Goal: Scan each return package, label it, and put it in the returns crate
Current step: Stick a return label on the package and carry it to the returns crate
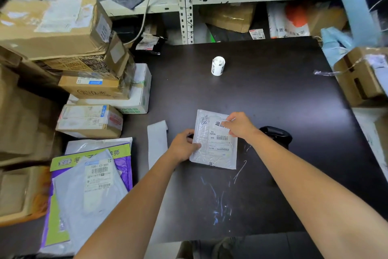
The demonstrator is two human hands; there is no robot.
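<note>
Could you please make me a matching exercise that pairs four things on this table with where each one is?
Things:
1. label roll
2. white package
3. black scanner
4. paper strip

Places:
A. flat on the table, just left of the left hand
B. touched by both hands
C. alone toward the table's far side
D. right of the right hand, partly hidden by the arm

Pairs: 1-C, 2-B, 3-D, 4-A
</note>
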